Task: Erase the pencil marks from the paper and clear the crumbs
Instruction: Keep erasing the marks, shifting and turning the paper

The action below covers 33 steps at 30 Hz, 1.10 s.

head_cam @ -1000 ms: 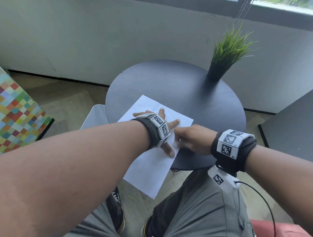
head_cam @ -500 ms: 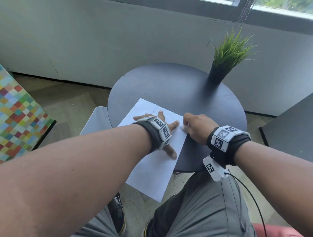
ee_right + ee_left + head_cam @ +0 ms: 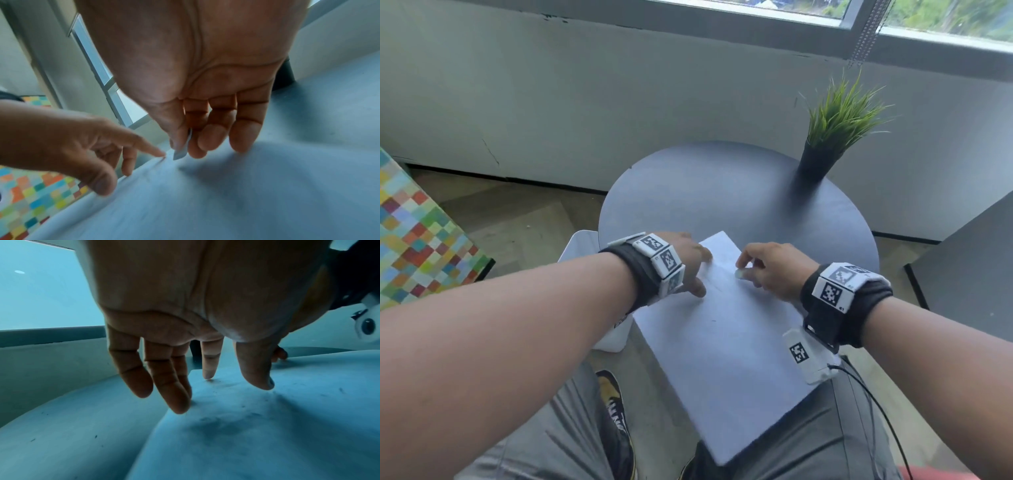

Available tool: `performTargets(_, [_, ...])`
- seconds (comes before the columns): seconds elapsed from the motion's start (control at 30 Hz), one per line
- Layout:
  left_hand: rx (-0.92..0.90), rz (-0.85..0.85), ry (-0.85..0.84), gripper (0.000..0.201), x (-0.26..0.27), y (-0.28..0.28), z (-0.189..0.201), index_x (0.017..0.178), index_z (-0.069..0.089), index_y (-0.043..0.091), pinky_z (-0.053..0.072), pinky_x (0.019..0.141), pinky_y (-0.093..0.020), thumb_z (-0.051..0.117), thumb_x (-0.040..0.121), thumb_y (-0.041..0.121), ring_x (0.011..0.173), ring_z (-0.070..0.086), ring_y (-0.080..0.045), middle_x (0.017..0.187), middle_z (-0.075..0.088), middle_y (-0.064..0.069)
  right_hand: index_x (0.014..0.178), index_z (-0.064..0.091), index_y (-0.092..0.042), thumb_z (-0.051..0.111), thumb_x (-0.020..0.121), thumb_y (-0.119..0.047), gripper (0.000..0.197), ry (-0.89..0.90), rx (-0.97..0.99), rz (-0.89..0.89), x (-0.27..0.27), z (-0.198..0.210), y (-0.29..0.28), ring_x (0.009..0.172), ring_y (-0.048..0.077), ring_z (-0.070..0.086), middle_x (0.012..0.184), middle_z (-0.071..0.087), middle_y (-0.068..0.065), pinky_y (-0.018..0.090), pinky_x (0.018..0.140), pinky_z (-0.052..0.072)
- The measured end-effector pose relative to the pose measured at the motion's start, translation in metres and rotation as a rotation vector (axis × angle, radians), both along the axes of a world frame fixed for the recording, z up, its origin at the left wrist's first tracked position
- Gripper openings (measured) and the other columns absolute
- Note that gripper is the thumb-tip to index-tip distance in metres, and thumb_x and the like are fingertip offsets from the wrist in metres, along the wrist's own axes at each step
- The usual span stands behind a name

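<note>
Eraser (image 3: 182,150), seemingly, between right thumb and fingers (image 3: 213,138).

left hand (image 3: 685,260) rests fingertips on the paper (image 3: 726,329); right hand (image 3: 770,270) pinches a small eraser (image 3: 739,273) against it, on the round table (image 3: 722,192).

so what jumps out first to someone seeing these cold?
Both hands meet on the paper, which hangs off the near edge of the round dark table. The right hand pinches a small pale eraser against the sheet; the left hand holds the sheet down with spread fingertips. A spiky green plant stands at the table's far right.
</note>
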<state>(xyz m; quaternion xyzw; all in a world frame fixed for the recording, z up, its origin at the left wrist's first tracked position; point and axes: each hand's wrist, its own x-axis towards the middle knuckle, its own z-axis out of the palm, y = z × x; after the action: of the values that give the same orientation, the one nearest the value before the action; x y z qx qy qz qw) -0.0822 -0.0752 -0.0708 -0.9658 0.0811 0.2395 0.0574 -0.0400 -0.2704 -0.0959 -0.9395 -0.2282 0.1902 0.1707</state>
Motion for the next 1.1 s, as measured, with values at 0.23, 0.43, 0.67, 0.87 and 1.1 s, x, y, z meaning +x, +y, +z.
performTargets(0.23, [-0.047, 0.006, -0.023, 0.107, 0.013, 0.009, -0.013, 0.146, 0.016, 0.049, 0.042, 0.092, -0.05, 0.064, 0.057, 0.084, 0.132, 0.029, -0.032, 0.145, 0.026, -0.002, 0.09, 0.053, -0.035, 0.052, 0.092, -0.044, 0.009, 0.03, -0.14, 0.087, -0.004, -0.002, 0.005, 0.08, 0.017, 0.059, 0.083, 0.06, -0.01, 0.032, 0.072, 0.051])
performTargets(0.43, [-0.022, 0.029, 0.064, 0.127, 0.015, 0.013, -0.024, 0.144, -0.01, 0.057, 0.025, 0.105, -0.069, 0.062, 0.044, 0.092, 0.147, -0.006, -0.038, 0.161, -0.01, 0.0, 0.099, 0.054, -0.028, 0.055, 0.092, -0.037, 0.012, -0.011, -0.068, 0.05, 0.012, 0.003, 0.021, 0.086, 0.021, 0.056, 0.088, 0.059, -0.007, 0.034, 0.078, 0.049])
performTargets(0.67, [-0.008, 0.047, 0.103, 0.135, 0.016, 0.013, -0.026, 0.143, -0.02, 0.056, 0.025, 0.106, -0.071, 0.063, 0.043, 0.092, 0.146, -0.013, -0.043, 0.16, -0.022, -0.004, 0.096, 0.056, -0.024, 0.055, 0.092, -0.037, 0.014, 0.01, -0.151, 0.257, 0.003, 0.001, 0.033, 0.081, 0.021, 0.053, 0.08, 0.054, -0.009, 0.03, 0.073, 0.045])
performTargets(0.87, [-0.015, 0.064, 0.106, 0.139, 0.016, 0.014, -0.027, 0.142, -0.024, 0.055, 0.023, 0.108, -0.07, 0.063, 0.04, 0.093, 0.146, -0.014, -0.043, 0.16, -0.023, -0.002, 0.099, 0.052, -0.022, 0.051, 0.093, -0.031, 0.01, -0.069, -0.179, 0.196, 0.011, -0.003, 0.04, 0.083, 0.026, 0.053, 0.092, 0.059, 0.002, 0.032, 0.071, 0.045])
performTargets(1.1, [-0.04, 0.082, 0.098, 0.141, 0.015, 0.015, -0.031, 0.146, -0.019, 0.051, 0.024, 0.107, -0.07, 0.063, 0.039, 0.093, 0.146, -0.012, -0.044, 0.16, -0.021, -0.002, 0.103, 0.056, -0.02, 0.055, 0.094, -0.038, 0.02, -0.057, -0.177, 0.184, 0.019, 0.006, 0.04, 0.081, 0.025, 0.055, 0.092, 0.059, 0.0, 0.028, 0.068, 0.042])
